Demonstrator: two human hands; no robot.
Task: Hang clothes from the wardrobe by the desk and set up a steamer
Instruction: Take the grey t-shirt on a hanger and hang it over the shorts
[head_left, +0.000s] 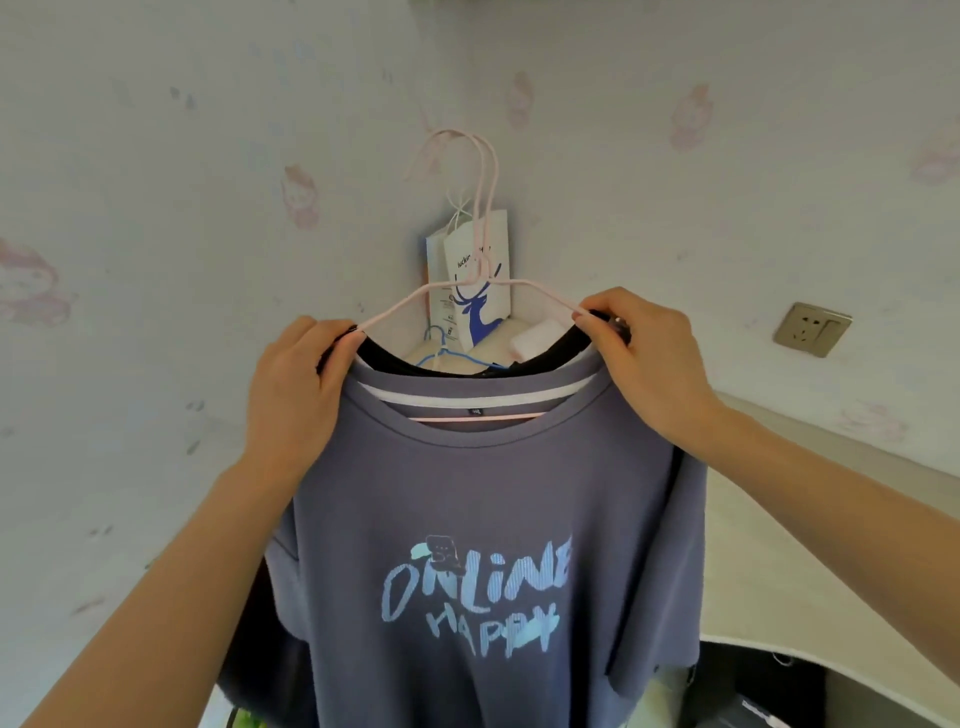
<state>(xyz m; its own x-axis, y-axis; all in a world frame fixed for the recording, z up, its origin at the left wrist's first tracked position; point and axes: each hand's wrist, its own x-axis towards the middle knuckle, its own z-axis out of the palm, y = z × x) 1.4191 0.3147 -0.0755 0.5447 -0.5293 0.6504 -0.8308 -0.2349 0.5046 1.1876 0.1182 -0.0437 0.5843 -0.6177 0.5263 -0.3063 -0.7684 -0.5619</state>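
A grey-blue T-shirt (483, 499) printed "ONLINE HAPPY" hangs in front of me on a pink hanger. Behind it a black garment (441, 364) hangs on a second pink wire hanger (483, 208), whose hook reaches up the wall. My left hand (296, 384) pinches the black collar and the hanger's left shoulder. At the hanger's right shoulder, my right hand (644, 353) grips the black collar. What the hooks hang on is not visible.
A white paper bag with a blue deer (480, 291) stands in the wall corner above a pale desk surface (779, 467). A blue hanger (447, 353) and a pink box (535, 338) lie near it. A wall socket (811, 329) is at right. Dark items sit at bottom right.
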